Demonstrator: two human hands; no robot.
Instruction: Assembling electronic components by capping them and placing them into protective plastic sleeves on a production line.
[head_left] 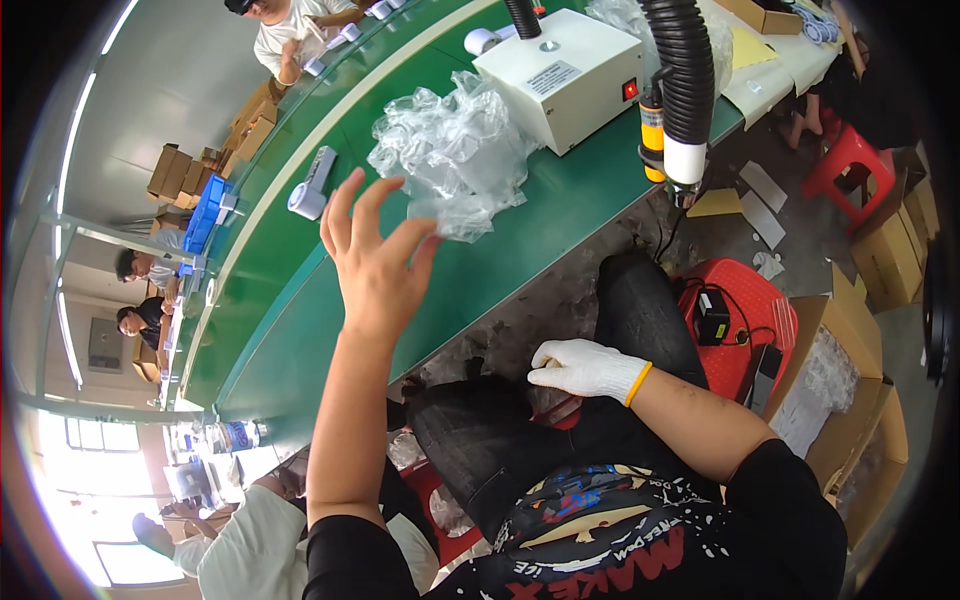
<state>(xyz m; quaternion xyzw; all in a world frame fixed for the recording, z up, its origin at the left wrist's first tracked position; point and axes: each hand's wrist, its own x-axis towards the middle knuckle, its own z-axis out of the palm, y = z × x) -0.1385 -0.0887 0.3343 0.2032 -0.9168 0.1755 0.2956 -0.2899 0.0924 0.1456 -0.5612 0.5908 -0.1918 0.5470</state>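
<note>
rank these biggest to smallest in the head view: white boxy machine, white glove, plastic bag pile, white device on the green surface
1. plastic bag pile and white boxy machine: too alike to rank
2. white glove
3. white device

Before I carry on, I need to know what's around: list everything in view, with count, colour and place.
Clear plastic bags: uncounted pile, transparent, on the worktop
Worktop: one, green, under the pile
Machine: one, white, on the worktop
Ribbed hoses: two, black, top centre and right
Cylindrical tool: one, yellow and black, beside the right hose
Handheld device: one, white and grey, left of the pile
Blue bin: one, blue, far left
Cardboard boxes: several, brown, left and right
Stools: at least two, red, right
Co-workers: several, left side
Left hand: one, bare, fingertips at the bags
Right hand: one, white-gloved, above the lap
Smaller items: unclear
</note>
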